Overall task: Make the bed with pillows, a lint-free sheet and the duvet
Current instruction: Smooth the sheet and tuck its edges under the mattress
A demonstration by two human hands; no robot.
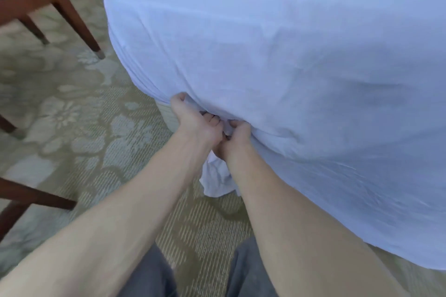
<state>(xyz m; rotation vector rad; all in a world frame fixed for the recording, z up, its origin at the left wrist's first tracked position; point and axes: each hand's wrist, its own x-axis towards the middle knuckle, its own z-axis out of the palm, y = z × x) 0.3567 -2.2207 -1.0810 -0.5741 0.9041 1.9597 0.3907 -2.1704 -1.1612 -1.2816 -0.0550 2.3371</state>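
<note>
A white sheet [277, 55] covers the bed and drapes over its near corner. At that corner my left hand [195, 120] grips a bunch of the sheet, thumb up against the fabric and fingers curled into it. Right beside it, touching, my right hand [235, 138] pinches the same gathered fold. A loose tail of the sheet [217, 181] hangs below both hands toward the floor. A strip of the mattress side [167, 116] shows just left of my left hand. No pillows or duvet are in view.
Dark wooden chair legs [72, 12] stand at the upper left, close to the bed corner, with more wooden legs [29, 198] at the left edge. A patterned green-beige carpet [84, 116] covers the floor. My legs in grey trousers [149, 275] are at the bottom.
</note>
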